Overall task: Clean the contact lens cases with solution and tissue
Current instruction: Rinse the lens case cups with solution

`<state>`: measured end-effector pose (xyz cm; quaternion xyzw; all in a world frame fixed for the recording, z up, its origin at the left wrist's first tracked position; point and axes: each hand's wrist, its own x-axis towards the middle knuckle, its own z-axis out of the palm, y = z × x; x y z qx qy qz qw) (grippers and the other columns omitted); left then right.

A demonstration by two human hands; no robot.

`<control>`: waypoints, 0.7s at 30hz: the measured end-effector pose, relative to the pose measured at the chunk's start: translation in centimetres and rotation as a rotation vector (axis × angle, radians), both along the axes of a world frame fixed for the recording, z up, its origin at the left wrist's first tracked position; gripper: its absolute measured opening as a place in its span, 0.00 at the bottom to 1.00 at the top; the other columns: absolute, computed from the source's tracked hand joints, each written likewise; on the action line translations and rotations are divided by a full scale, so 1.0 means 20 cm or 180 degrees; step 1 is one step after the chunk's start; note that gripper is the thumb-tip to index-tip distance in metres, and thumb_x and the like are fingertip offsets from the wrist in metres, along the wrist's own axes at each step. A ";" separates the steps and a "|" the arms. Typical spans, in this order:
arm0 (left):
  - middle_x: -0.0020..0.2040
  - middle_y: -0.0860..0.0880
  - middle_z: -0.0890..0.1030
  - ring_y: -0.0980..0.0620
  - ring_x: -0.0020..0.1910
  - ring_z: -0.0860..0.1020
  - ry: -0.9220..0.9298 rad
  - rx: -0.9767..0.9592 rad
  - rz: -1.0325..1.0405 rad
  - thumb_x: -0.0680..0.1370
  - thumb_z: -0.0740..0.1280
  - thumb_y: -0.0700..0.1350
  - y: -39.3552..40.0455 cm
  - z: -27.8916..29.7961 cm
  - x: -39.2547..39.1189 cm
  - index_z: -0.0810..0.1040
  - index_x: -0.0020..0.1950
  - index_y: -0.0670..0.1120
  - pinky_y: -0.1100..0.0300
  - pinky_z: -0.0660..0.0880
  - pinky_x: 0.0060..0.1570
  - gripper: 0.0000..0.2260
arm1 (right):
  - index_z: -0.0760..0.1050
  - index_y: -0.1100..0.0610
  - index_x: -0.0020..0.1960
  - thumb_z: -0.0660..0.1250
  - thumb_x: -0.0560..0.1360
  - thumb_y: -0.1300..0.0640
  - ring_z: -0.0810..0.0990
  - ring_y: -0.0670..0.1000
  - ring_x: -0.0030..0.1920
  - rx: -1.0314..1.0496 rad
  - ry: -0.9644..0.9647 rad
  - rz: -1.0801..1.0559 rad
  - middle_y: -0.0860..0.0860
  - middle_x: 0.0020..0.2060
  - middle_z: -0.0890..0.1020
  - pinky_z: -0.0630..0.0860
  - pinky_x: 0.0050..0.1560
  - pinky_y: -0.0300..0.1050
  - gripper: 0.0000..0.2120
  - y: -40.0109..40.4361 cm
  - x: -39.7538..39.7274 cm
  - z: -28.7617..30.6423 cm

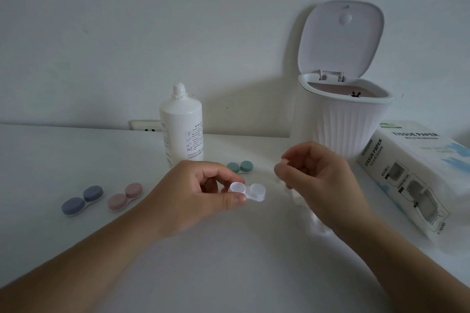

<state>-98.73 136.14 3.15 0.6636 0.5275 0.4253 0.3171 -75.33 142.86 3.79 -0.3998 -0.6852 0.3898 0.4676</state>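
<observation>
Right now the wide white worktop [76, 150] carries everything within easy reach of the person's two bare forearms. Largest is the ribbed white plastic bin [348, 124] at the back right, its lid tipped open, presumably so used tissue can be dropped straight in; something small and dark sits at its inner rim, too small to identify. Beside it, on the right, lies the white and blue pack of tissue paper [417, 175], cut off by the frame edge. The tall white solution bottle [181, 124] stands behind the hands, and I cannot tell whether its cap is on.

The left hand [201, 193] pinches the clear white plastic lens case [248, 192] at its near well, thumb below and fingers above, holding it just off the surface so the other hand can work on it. The right hand [318, 175] hovers just beside it with fingers curled, thumb and forefinger close together; whether they pinch a cap, a bit of tissue or nothing is blurred.

Waiting their turn, I judge, are three closed cases: a blue-grey one [82, 200] and a pink one [124, 197] at the left, and a teal one [240, 167] partly hidden behind the left hand's fingers.
</observation>
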 end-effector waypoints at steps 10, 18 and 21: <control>0.29 0.56 0.75 0.58 0.29 0.69 -0.0027 0.0012 0.0057 0.68 0.79 0.56 0.01 0.00 -0.02 0.86 0.48 0.59 0.68 0.65 0.29 0.10 | 0.81 0.54 0.55 0.75 0.68 0.53 0.86 0.52 0.54 -0.0224 0.0222 0.1031 0.50 0.50 0.88 0.81 0.59 0.47 0.17 -0.07 -0.01 0.02; 0.30 0.56 0.76 0.56 0.30 0.69 -0.0127 -0.0070 0.0027 0.67 0.78 0.57 0.01 0.00 -0.01 0.87 0.47 0.59 0.66 0.66 0.31 0.11 | 0.83 0.48 0.58 0.73 0.70 0.45 0.86 0.46 0.54 0.0174 -0.0417 0.1009 0.42 0.52 0.87 0.80 0.60 0.49 0.18 -0.08 -0.02 0.01; 0.31 0.50 0.74 0.54 0.31 0.68 -0.0148 -0.0088 -0.0032 0.65 0.77 0.61 0.00 0.01 0.00 0.87 0.48 0.59 0.62 0.64 0.32 0.13 | 0.83 0.47 0.59 0.73 0.71 0.46 0.85 0.44 0.53 0.0227 -0.0497 0.1027 0.40 0.52 0.87 0.79 0.59 0.44 0.16 -0.07 -0.02 0.00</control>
